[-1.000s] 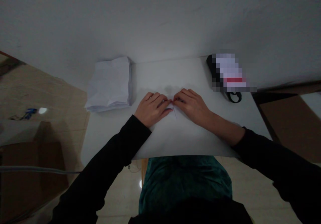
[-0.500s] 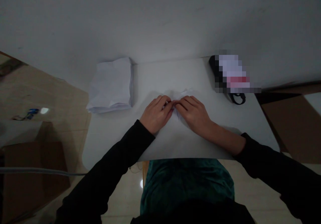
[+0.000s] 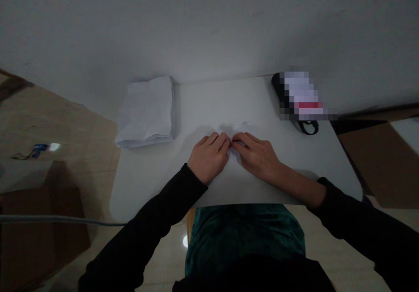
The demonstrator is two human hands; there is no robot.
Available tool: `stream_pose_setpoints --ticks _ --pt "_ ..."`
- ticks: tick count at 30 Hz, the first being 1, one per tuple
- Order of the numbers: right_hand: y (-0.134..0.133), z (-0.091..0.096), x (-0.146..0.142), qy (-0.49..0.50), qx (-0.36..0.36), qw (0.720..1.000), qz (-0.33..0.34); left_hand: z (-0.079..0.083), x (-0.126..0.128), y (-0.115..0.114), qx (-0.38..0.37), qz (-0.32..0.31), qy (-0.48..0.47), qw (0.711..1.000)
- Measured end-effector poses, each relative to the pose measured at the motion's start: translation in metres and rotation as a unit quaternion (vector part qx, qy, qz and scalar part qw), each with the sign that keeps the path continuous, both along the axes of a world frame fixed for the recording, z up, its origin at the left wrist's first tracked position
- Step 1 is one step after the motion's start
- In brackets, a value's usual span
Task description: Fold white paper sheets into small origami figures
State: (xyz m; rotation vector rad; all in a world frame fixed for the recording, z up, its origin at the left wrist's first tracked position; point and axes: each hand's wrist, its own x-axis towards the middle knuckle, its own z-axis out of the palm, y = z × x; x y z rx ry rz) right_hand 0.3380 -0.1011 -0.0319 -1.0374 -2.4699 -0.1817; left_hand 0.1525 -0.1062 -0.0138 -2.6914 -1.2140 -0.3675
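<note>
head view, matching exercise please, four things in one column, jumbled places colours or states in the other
1. white paper stack
2. black strap loop
3. left hand
4. lap cloth

A. dark green
B. curled beside the right hand, at small white paper
C. far left of the table
D. table's right side

Pairs: 1-C, 2-D, 3-B, 4-A

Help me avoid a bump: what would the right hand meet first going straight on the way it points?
Most likely the left hand, whose fingers lie just ahead of the right hand. White paper shows around the fingers, so it may be touched first; depth is unclear.
</note>
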Motion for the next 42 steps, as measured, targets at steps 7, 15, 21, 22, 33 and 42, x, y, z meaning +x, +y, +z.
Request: stream_pose_setpoints --ticks 7,15,21,22,33,42 --pt "-0.006 0.003 -0.004 -0.007 -0.032 0.999 -0.032 0.002 0.006 -0.017 -0.022 0.058 -0.006 0.998" --pt "-0.002 -0.001 0.020 -0.063 0.011 0.997 -0.054 0.001 0.001 -0.028 0.004 0.126 0.010 0.992" --pt "-0.003 -0.002 0.038 -0.044 -0.001 0.994 -0.103 0.004 -0.009 -0.037 0.021 0.176 0.016 0.984" --pt "-0.003 -0.003 0.037 -0.030 -0.009 0.994 -0.101 0.003 -0.009 -0.038 0.022 0.182 0.007 0.983" --pt "-0.039 -0.007 0.044 0.056 -0.033 0.998 0.020 -0.021 0.006 -0.085 -0.041 0.051 -0.076 0.995" --pt "-0.091 -0.011 0.051 0.041 -0.015 0.991 0.126 -0.031 -0.026 -0.135 0.033 -0.065 -0.183 0.980"
